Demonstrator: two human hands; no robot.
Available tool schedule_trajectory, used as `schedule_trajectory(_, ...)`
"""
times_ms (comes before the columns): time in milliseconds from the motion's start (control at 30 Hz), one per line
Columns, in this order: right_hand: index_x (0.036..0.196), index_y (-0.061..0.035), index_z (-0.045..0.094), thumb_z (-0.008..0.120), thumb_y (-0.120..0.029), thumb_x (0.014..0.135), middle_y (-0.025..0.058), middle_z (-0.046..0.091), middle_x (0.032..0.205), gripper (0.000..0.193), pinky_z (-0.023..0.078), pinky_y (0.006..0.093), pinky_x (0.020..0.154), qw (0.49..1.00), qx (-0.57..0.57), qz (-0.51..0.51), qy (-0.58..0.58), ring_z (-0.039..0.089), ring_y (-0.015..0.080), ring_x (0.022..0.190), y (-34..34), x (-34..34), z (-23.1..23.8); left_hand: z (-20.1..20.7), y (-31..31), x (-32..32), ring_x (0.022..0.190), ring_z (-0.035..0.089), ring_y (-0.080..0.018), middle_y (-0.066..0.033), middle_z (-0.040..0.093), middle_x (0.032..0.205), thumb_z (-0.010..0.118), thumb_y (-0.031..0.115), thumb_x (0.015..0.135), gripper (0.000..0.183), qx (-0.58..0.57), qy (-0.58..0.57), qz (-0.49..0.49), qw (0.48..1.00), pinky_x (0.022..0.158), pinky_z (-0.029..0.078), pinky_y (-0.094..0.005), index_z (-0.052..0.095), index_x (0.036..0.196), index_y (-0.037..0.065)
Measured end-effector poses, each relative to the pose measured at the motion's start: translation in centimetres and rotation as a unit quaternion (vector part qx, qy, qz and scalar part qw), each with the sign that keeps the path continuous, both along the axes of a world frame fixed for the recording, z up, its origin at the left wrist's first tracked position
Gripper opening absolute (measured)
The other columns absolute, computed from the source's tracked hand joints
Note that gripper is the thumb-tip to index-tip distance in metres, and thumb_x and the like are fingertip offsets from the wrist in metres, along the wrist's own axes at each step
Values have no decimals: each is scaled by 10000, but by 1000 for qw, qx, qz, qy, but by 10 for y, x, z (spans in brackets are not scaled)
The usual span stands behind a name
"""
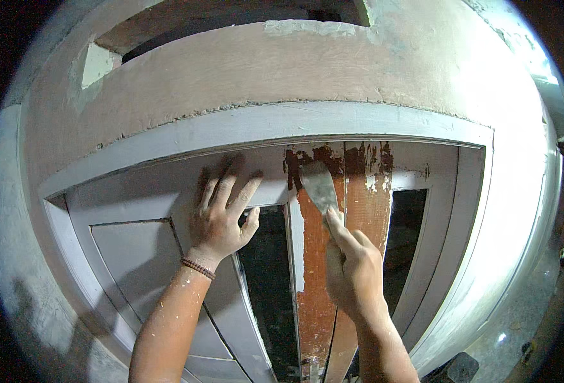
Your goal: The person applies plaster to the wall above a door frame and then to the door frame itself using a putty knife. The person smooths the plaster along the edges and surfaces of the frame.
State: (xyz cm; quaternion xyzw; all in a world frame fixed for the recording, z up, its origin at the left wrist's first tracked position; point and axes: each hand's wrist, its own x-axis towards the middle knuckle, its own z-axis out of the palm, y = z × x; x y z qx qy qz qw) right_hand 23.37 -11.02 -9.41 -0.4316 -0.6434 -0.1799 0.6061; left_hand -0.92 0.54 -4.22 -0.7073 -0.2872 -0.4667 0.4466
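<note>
First: Entry one, scraper. Where is it located?

Second: It is held in the right hand; the fingers are wrapped around the handle, which is mostly hidden, and the forefinger is extended along it. The blade is pointed up and slightly left from the fingertips, its long axis tilted against the upright bared boards.

First: And the edge?

Second: It is placed at the dark residue near the boards' top. Contact is suggested; its pressure cannot be told. The right hand is set nearer to that patch than the left hand.

First: Left hand, condition?

Second: Fingers spread wide, nothing gripped; it appears to be rested against the pale-painted door. A bead bracelet is worn at the wrist.

First: Materials?

Second: Blade: flat, flared, grey metal, smeared. Boards: reddish-brown wood, streaked, divided by a straight seam. Residue: ragged, flaky. Glass pane: dark, narrow. Door frame: white-painted. Wall: rough plaster.
</note>
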Motion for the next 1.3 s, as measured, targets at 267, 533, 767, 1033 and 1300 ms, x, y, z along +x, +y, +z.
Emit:
schedule_trajectory(267, 1435, -55, 653, 611, -22, 996, 230, 666, 874, 442, 540, 441, 730, 998, -58, -5, 0, 678, 359, 748, -14, -3, 10, 0, -2, 1, 1399, 507, -394, -166, 535, 1509, 722, 328, 885, 607, -7, 0, 15, 1000, 1257, 313, -632, 627, 1482, 272)
schedule_trajectory(533, 1439, -64, 646, 603, -13, 996, 210, 630, 812, 448, 528, 452, 688, 999, -33, -10, -6, 655, 344, 700, 3, -2, 10, 3, -1, 1, 1330, 541, -431, -183, 588, 1372, 711, 311, 901, 564, 11, 5, -4, 1000, 1211, 382, -611, 643, 1458, 255)
schedule_trajectory(767, 1463, -65, 609, 617, 92, 883, 165, 616, 820, 601, 535, 442, 621, 996, -82, 22, -28, 625, 344, 680, -12, 10, -128, 2, -3, 2, 1196, 577, -445, -185, 594, 1297, 717, 302, 889, 553, 14, -2, -18, 1000, 1114, 484, -586, 656, 1436, 246)
schedule_trajectory(1033, 1478, -120, 612, 690, 34, 816, 147, 640, 928, 683, 564, 427, 635, 991, -131, 26, -1, 666, 332, 745, -21, 1, -252, 3, -4, 3, 1222, 577, -401, -164, 591, 1375, 722, 297, 879, 560, 9, -7, -29, 1000, 1179, 423, -595, 655, 1433, 241)
schedule_trajectory(1300, 1440, -34, 618, 660, 70, 834, 174, 645, 889, 616, 558, 412, 668, 994, -100, 47, 10, 653, 337, 745, -11, -4, -235, 3, -3, 2, 1261, 563, -417, -160, 582, 1414, 711, 304, 888, 569, 23, -1, -9, 1000, 1189, 410, -605, 644, 1451, 255)
